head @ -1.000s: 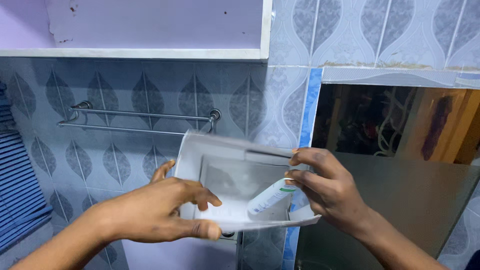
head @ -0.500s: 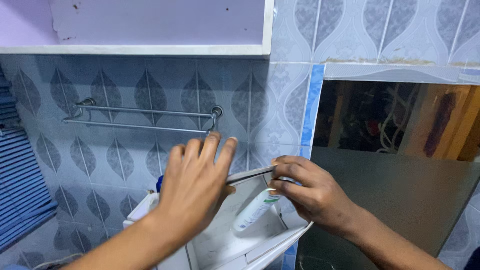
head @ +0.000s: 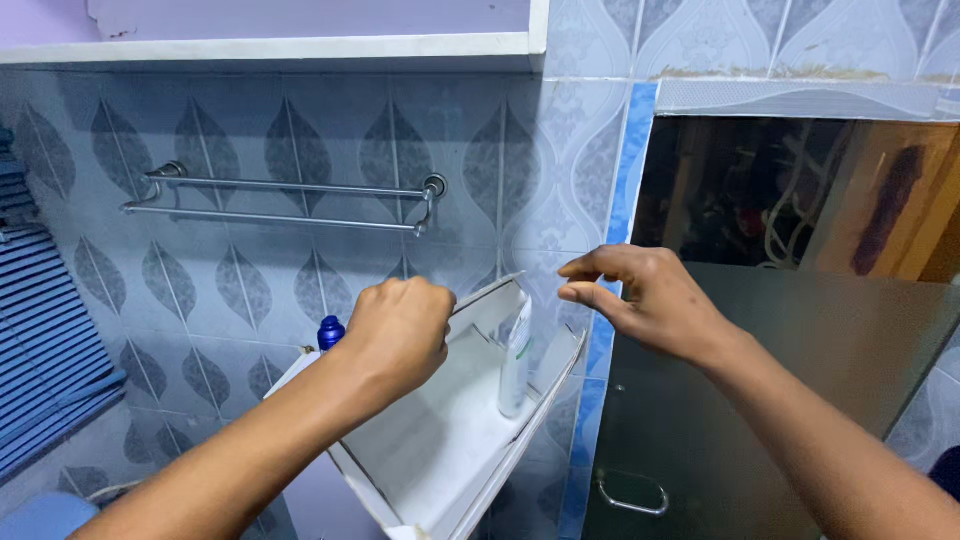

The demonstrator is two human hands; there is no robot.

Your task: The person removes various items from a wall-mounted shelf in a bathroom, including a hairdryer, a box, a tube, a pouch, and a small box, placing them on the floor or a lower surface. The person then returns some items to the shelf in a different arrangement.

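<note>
White plastic makes up the corner shelf (head: pixel 440 450), which sits tilted against the tiled wall (head: pixel 270 290) beside the grey door (head: pixel 790 400). Left hand (head: pixel 397 335) has its grip closed on the shelf's upper back edge, fingers curled over it. Right hand (head: pixel 640 300) hovers just beside the shelf's right corner, its grip loosely open and holding nothing, thumb and forefinger near each other but apart. A white tube (head: pixel 516 355) stands inside the shelf, leaning on the right wall of it; a blue bottle cap (head: pixel 331 332) shows behind the left hand.

Judging from the tilt, the step in hand is steadying the shelf against the wall. To do it well, the left hand should keep a firm hold while the right takes the free corner, so the shelf stays level. Any sudden tip could roll the tube out. The towel rail (head: pixel 290 200) above is well apart and no hindrance.
</note>
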